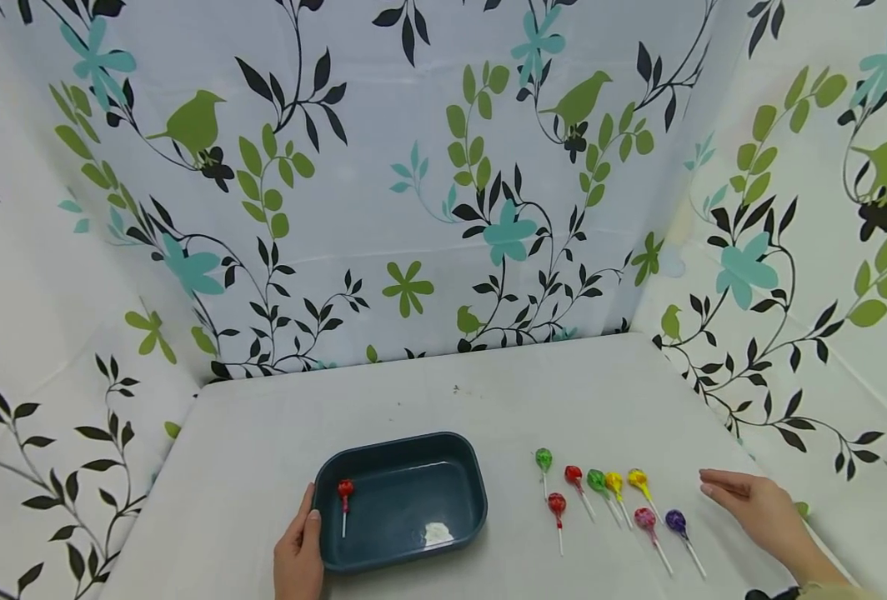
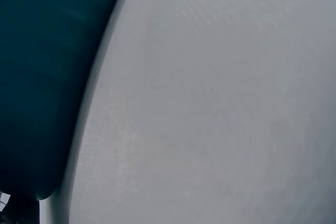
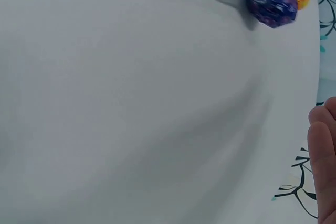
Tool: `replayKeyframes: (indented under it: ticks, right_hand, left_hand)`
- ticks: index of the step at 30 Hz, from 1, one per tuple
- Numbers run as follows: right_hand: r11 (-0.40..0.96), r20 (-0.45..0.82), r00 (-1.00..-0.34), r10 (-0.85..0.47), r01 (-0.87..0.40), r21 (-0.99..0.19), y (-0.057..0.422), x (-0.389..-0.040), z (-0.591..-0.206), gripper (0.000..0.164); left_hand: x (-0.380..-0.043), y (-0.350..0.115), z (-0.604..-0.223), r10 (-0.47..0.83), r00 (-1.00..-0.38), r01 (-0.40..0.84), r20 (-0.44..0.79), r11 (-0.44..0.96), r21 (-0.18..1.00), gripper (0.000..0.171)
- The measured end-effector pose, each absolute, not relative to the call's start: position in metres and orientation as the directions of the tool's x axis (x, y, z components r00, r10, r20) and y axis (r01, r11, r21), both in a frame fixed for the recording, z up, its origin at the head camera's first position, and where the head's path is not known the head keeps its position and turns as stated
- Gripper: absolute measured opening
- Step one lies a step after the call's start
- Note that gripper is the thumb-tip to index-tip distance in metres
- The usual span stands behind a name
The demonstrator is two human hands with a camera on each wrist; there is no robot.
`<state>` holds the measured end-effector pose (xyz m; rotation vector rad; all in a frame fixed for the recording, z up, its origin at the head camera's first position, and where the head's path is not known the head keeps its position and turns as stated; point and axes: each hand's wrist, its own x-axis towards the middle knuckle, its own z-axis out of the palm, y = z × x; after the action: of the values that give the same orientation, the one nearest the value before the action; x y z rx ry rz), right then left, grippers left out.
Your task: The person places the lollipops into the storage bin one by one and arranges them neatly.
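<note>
A dark blue rectangular tray (image 1: 398,553) lies on the white table with one red lollipop (image 1: 345,488) inside, near its left end. My left hand (image 1: 301,550) rests along the tray's left wall, fingers and thumb extended against the outside. The left wrist view shows the tray's outer side (image 2: 47,87) but no fingers. Over the right part of the table hovers my right hand (image 1: 759,510), fingers extended together and nothing between them. Nearest to it lies a purple lollipop (image 1: 676,522), with a pink-red lollipop (image 1: 645,518) beside it.
Between tray and right hand lie more lollipops: a green one (image 1: 543,459) and a red one (image 1: 573,475) farther back, another red one (image 1: 557,504) in front, and a second green one (image 1: 597,480) beside two yellow ones (image 1: 638,479). Patterned curtains (image 1: 413,208) surround the table.
</note>
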<state>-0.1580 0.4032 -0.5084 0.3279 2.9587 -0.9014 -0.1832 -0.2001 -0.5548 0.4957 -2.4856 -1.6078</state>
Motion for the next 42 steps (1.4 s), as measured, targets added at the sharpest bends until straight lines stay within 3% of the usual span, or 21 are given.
replayKeyframes:
  ticks: [9,24,35,42]
  right_hand:
    - [0.770,-0.146,-0.979,0.142,0.201,-0.605,0.382,-0.146,-0.531,0.038]
    - [0.815,-0.189,-0.980,0.054,0.153,-0.560,0.378,-0.149,-0.541,0.037]
    - [0.859,-0.130,-0.990,0.051,0.110,-0.500,0.376,-0.148,-0.538,0.034]
    - [0.849,-0.022,-0.995,0.096,0.093,-0.520,0.382,-0.151,-0.512,0.034]
  left_hand:
    - [-0.183,-0.199,-0.552,-0.359,-0.931,-0.200,-0.059,0.370,0.907,0.050]
    - [-0.183,-0.199,-0.552,-0.366,-0.928,-0.209,-0.073,0.348,0.914,0.050]
    - [-0.182,-0.199,-0.553,-0.374,-0.925,-0.206,-0.070,0.337,0.919,0.049]
    - [-0.183,-0.200,-0.554,-0.356,-0.932,-0.200,-0.071,0.342,0.918,0.049]
